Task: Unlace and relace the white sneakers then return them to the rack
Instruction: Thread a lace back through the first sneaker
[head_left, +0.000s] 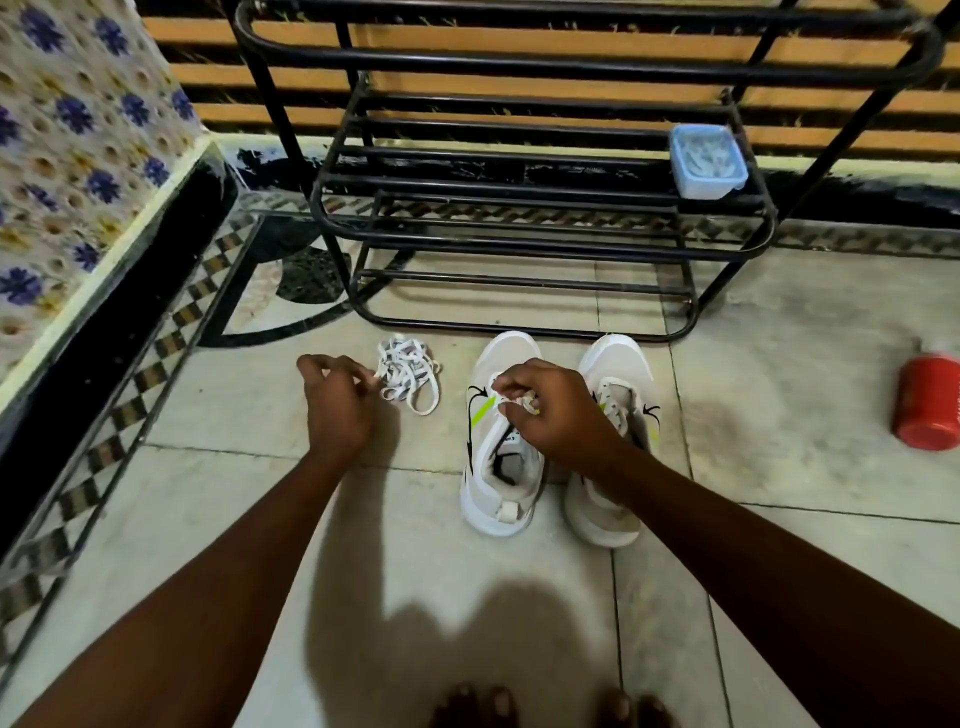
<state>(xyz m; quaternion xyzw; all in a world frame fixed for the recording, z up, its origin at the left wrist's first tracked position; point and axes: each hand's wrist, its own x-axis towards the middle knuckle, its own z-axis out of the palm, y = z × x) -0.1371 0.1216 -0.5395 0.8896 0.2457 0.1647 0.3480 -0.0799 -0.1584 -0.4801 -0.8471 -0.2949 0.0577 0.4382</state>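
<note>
Tiled floor (260, 467): loose lace (408, 376) pinched by left hand (337, 400); right hand (545, 410) grips left sneaker (498, 467)'s eyelets. Relacing, racking outstanding.

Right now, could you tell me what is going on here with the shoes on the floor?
A person is working on a pair of white sneakers that stand side by side on the tiled floor in front of a black rack. The right hand pinches something at the lace area of the left sneaker, while the left hand holds an end of a loose lace pile beside it. The right sneaker waits partly behind the right arm. Neither shoe is on the rack yet.
</note>
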